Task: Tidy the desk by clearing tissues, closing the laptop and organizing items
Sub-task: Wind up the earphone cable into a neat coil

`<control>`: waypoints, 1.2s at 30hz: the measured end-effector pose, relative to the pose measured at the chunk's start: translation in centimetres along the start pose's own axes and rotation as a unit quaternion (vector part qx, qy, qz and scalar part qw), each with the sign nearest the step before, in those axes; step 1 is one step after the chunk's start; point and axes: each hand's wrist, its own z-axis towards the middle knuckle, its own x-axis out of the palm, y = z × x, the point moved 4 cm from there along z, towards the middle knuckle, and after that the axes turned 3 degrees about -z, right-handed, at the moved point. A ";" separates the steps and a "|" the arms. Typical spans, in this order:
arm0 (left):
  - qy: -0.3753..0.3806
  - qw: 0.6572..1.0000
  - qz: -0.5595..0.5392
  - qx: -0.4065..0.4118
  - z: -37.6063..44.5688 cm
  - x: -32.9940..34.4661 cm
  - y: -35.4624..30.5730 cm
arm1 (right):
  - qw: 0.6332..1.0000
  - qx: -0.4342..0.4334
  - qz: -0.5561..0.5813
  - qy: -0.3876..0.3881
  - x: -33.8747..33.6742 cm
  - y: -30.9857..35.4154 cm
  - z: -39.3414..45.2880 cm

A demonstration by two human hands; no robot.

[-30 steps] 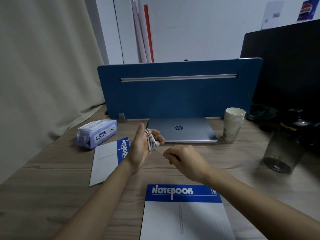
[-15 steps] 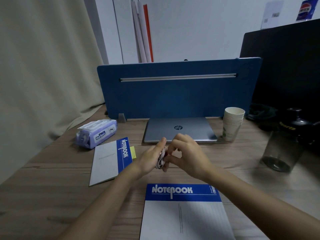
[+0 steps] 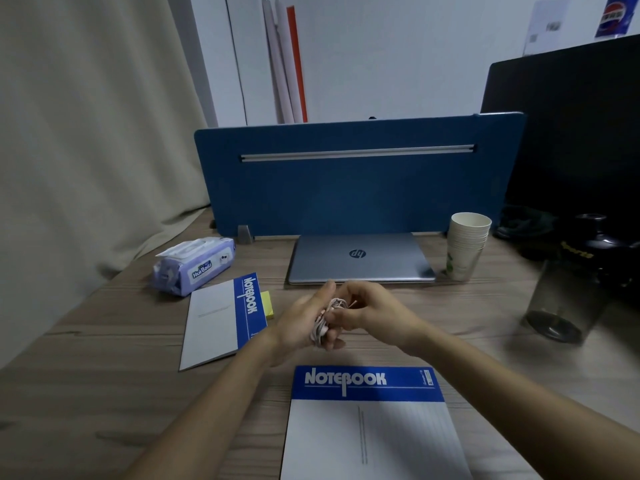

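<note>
Both hands have closed together since a second ago: the left hand (image 3: 304, 320) grips the coiled white cable (image 3: 329, 317) (earphones, perhaps), the right hand (image 3: 370, 308) pinching its end, just before the shut laptop (image 3: 360, 258).

Desk (image 3: 104, 393): grey-brown wood grain. Divider (image 3: 346, 195): solid blue with a silver rail. Laptop (image 3: 381, 261): silver lid, dark round logo. Near notebook (image 3: 367, 424): white cover, blue band, white lettering. Left notebook (image 3: 221, 320): same white and blue pattern. Sticky pad (image 3: 268, 304): yellow. Wipes pack (image 3: 194, 265): lilac with a white flap and blue label. Cups (image 3: 467, 247): off-white with green print. Cord (image 3: 329, 313): pale pink-white. Curtain (image 3: 86, 133): plain beige. Bottle (image 3: 581, 282): smoky grey, black cap, yellow lettering
</note>
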 end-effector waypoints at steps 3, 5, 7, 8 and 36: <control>-0.045 0.998 0.017 0.029 0.0 -0.2 -0.3 | 0.998 -0.010 -0.020 -0.064 -0.2 -0.2 0.1; -0.078 0.995 0.045 0.036 0.0 -0.3 -0.4 | 0.995 -0.015 -0.032 -0.089 -0.3 -0.4 0.3; -0.091 0.994 0.059 0.033 0.2 -0.3 -0.2 | 0.994 -0.018 -0.051 -0.097 -0.3 -0.7 0.4; -0.096 0.993 0.069 0.032 0.3 -0.3 0.0 | 0.993 -0.019 -0.060 -0.100 -0.2 -0.8 0.5; -0.027 0.998 -0.046 -0.020 -0.6 -2.2 1.5 | 0.995 0.003 0.095 -0.026 0.2 -2.1 0.2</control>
